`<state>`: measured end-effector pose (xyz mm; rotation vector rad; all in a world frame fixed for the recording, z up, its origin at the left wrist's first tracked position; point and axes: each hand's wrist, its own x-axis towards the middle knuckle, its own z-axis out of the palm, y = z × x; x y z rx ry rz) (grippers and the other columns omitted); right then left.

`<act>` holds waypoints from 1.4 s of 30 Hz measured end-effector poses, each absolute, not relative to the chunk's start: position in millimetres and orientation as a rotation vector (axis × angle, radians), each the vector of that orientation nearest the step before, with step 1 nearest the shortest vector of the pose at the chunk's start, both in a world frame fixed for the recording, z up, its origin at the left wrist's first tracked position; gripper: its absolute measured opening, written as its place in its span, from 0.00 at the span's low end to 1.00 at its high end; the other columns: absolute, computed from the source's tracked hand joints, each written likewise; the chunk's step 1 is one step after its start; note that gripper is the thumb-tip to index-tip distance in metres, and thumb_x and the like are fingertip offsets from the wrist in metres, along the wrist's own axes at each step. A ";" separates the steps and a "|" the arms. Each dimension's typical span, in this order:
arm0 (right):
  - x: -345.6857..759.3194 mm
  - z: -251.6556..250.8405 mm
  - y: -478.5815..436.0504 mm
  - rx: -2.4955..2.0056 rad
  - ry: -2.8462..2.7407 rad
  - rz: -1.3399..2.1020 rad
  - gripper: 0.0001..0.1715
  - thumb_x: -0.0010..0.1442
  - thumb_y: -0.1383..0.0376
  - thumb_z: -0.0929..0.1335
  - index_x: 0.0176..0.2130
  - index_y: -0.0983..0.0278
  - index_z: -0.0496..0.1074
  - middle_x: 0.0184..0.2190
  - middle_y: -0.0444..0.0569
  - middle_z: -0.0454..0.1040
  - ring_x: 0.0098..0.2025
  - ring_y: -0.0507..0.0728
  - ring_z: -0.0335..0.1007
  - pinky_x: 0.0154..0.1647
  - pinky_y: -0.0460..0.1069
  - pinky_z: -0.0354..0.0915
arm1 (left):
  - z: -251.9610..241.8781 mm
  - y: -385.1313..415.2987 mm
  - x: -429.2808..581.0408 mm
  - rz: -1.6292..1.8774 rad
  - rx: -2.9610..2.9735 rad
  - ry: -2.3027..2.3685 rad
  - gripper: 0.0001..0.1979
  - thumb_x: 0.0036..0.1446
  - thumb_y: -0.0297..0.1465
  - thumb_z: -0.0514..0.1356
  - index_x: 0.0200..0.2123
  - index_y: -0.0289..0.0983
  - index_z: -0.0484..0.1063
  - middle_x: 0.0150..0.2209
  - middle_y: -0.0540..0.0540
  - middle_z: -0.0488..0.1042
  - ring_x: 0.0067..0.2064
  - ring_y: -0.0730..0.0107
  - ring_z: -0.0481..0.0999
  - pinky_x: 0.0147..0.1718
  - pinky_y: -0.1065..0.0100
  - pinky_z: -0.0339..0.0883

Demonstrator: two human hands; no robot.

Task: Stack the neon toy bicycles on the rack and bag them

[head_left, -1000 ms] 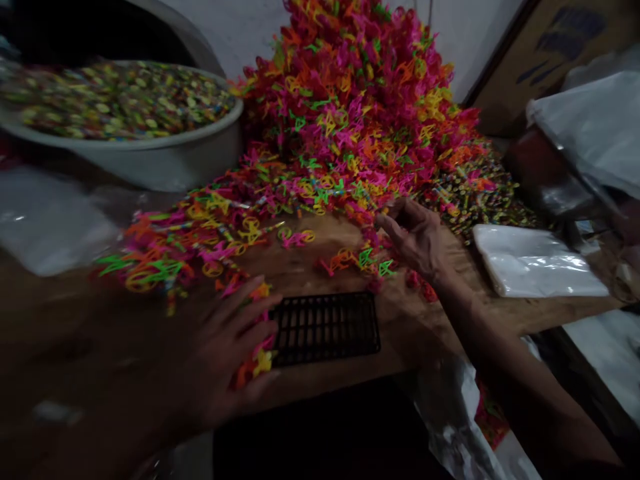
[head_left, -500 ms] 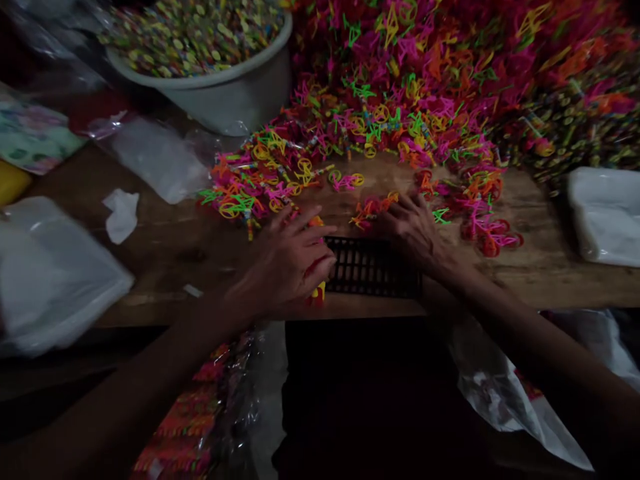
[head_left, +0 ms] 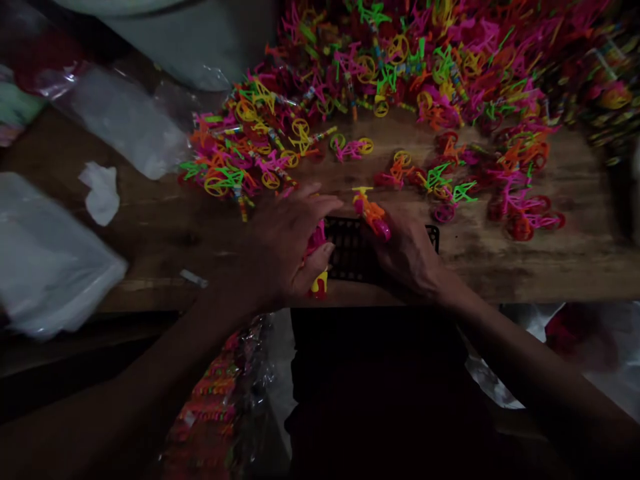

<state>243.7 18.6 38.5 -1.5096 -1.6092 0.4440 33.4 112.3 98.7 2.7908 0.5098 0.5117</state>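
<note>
A black slotted plastic tray [head_left: 345, 250] lies near the table's front edge, between my hands. My left hand [head_left: 283, 243] is at its left end, fingers stretched and thumb apart, resting against bright pink plastic pieces [head_left: 316, 239]. Below the thumb, a yellow and red piece [head_left: 320, 283] sticks out. My right hand [head_left: 407, 250] is over the tray's right part, its fingers closed on a small orange and magenta toy bicycle [head_left: 373, 215] with a yellow part at its top. The right fingertips are partly hidden by the toy and shadow.
A large heap of colourful toy bicycles [head_left: 370, 63] covers the back of the wooden table [head_left: 500, 267]. Several loose toys [head_left: 525, 200] lie to the right. At left are plastic bags [head_left: 55, 253], a crumpled white scrap [head_left: 101, 193] and a grey tub [head_left: 200, 40].
My right hand has drawn back from the loose toys to the tray and now holds a toy bicycle. The left hand stays at the tray's left end. The view has shifted closer.
</note>
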 end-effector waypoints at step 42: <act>201.7 27.2 56.3 -1.624 -1.885 0.443 0.12 0.68 0.73 0.64 0.45 0.66 0.77 0.47 0.57 0.81 0.49 0.61 0.76 0.47 0.52 0.71 | 95.8 143.3 49.6 0.242 2.799 0.529 0.21 0.73 0.37 0.48 0.62 0.36 0.68 0.62 0.39 0.74 0.61 0.48 0.72 0.62 0.44 0.67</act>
